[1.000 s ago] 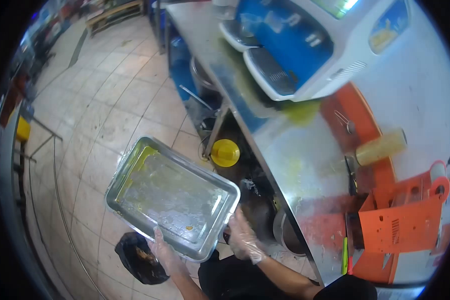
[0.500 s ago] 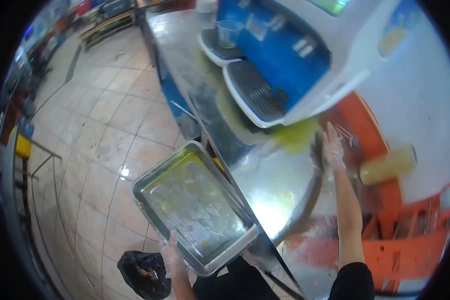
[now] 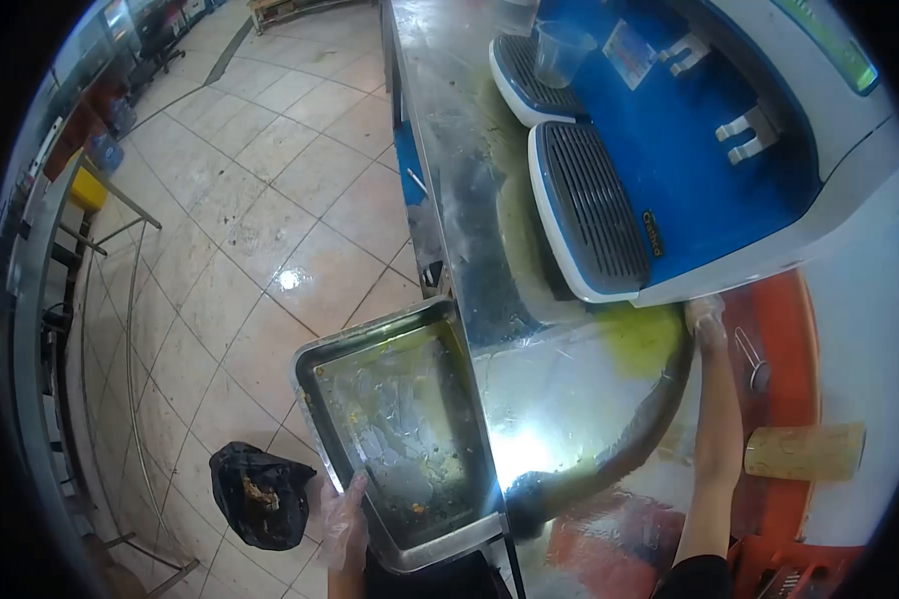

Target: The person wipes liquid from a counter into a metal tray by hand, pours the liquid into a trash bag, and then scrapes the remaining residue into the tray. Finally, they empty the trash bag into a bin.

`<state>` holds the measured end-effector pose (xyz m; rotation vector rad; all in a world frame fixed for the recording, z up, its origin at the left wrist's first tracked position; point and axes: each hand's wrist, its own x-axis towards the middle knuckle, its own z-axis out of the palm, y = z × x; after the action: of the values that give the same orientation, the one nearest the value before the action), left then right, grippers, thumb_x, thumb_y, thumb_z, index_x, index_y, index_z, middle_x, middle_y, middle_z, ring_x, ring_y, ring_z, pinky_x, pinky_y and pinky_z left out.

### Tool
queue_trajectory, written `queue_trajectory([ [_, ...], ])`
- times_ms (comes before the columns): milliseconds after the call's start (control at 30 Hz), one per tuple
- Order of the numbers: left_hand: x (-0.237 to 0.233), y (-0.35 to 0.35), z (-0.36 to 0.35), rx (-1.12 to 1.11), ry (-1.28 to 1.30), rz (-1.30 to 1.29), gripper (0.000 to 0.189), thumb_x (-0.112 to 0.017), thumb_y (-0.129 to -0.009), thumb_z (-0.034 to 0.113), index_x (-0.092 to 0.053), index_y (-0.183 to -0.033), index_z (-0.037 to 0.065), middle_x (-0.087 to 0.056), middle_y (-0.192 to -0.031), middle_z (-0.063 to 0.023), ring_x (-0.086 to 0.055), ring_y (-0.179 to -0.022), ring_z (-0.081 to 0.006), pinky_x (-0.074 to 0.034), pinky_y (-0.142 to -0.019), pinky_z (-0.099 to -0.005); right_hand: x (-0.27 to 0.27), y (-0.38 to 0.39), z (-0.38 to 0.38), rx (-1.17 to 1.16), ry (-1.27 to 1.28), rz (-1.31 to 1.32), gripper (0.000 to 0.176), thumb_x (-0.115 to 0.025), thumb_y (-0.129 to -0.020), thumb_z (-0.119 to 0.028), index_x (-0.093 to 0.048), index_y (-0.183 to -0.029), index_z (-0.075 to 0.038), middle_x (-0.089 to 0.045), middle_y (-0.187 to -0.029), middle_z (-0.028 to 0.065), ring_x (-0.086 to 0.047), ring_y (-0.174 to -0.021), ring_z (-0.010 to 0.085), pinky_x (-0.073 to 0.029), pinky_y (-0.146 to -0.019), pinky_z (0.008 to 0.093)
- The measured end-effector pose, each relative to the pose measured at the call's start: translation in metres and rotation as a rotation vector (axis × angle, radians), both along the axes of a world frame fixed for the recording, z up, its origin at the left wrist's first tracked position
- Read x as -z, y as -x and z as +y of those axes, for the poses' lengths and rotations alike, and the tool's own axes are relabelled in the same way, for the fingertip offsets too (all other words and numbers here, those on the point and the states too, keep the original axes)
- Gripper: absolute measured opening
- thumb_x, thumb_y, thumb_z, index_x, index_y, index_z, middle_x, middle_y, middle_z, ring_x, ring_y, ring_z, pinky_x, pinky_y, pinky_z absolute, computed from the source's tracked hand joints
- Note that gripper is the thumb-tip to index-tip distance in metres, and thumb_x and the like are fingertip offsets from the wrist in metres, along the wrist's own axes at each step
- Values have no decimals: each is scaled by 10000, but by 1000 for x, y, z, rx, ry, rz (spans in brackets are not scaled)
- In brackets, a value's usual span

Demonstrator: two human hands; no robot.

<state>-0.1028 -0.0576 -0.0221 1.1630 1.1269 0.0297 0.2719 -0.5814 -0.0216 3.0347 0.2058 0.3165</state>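
Far left, a metal table [image 3: 32,235] stands along the tiled floor [image 3: 240,250], a yellow object [image 3: 88,185] at it. Right of that, a black bag [image 3: 235,521] sits open on the tiles, brownish scraps inside. Next, the left hand [image 3: 342,527], in a clear plastic glove, grips the near left rim of a metal tray, thumb over the edge. The metal tray [image 3: 400,399] is held beside the counter's edge, inner face showing, smeared with pale and yellowish residue; contact with the counter [image 3: 569,384] can't be told. Rightward on it: clear cup [image 3: 561,58] on the farther drip grille of a blue-and-white dispenser [image 3: 704,225]. Below the dispenser's near edge, right hand [image 3: 707,321], also gloved, beside a yellow-green patch [image 3: 637,339]; fingers partly hidden, can't tell whether open or closed. Farther right, a small strainer [image 3: 759,375], then a yellowish roll [image 3: 805,451] before an orange panel [image 3: 794,334].
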Motion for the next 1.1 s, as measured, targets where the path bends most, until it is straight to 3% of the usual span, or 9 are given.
queue_trajectory([
  [133,-3,2,-2,27,28,-164,411,-687,-900,240,-527,-1227,50,-608,-1021,-28,-558,-933,-121,-447,-833,-285,18,-1,-13,-507,484,-269,332,-467,-914,-208,-593,-1176,-48,-643,-1091,191,-583,-1052,371,-454,-902,498],
  [167,-7,1,-4,17,30,-194,402,-684,-905,240,-529,-1222,47,-610,-1020,-30,-558,-928,-115,-449,-834,-287,-3,16,11,-573,822,-413,344,-482,-926,-261,-611,-1160,-44,-632,-1144,178,-570,-1092,371,-435,-943,496],
  [200,-8,1,-5,20,37,-191,402,-684,-905,240,-529,-1222,47,-610,-1020,-30,-558,-928,-115,-449,-834,-287,-35,32,50,-573,827,-407,344,-482,-926,-261,-611,-1160,-44,-632,-1144,178,-570,-1092,371,-435,-943,496],
  [267,-10,3,-6,32,41,-116,392,-666,-921,234,-519,-1227,37,-610,-1037,-41,-561,-926,-110,-457,-825,-285,-90,56,112,-46,-191,497,417,-423,-965,-251,-525,-1305,-35,-500,-1374,158,-435,-1301,338,-323,-1096,442],
  [367,-14,-1,-5,68,88,-143,370,-637,-939,204,-502,-1237,32,-607,-1044,-48,-566,-917,-108,-465,-806,-278,-60,88,107,-268,-530,394,484,-348,-994,-241,-382,-1425,-25,-411,-1461,159,-350,-1374,314,-239,-1157,386],
  [500,-23,-5,-11,25,154,-141,340,-594,-961,164,-499,-1253,18,-607,-1041,-53,-572,-899,-119,-469,-794,-274,-83,135,179,-276,-248,396,482,-289,-1012,-227,-374,-1437,-14,-370,-1489,183,-290,-1414,312,-192,-1178,379],
  [767,-19,-5,-12,47,222,-177,358,-599,-955,143,-495,-1276,26,-616,-1097,-65,-582,-934,-138,-474,-833,-290,-66,232,328,-462,-505,326,495,-354,-1003,-234,-375,-1438,3,-313,-1523,183,-262,-1426,352,-214,-1170,424],
  [967,-29,-7,-18,-10,183,-235,554,-687,-884,230,-465,-1350,28,-614,-1164,-109,-616,-979,-218,-502,-840,-347,-76,262,355,-612,-711,413,507,-385,-991,-195,-345,-1458,-3,-304,-1533,172,-266,-1428,339,-218,-1162,436],
  [1100,-54,-18,-19,7,170,-48,489,-616,-947,238,-419,-1350,43,-615,-1148,-97,-607,-965,-188,-499,-816,-335,-113,242,319,-186,-773,355,470,-405,-988,-217,-416,-1405,-2,-401,-1447,225,-346,-1372,359,-249,-1149,417],
])
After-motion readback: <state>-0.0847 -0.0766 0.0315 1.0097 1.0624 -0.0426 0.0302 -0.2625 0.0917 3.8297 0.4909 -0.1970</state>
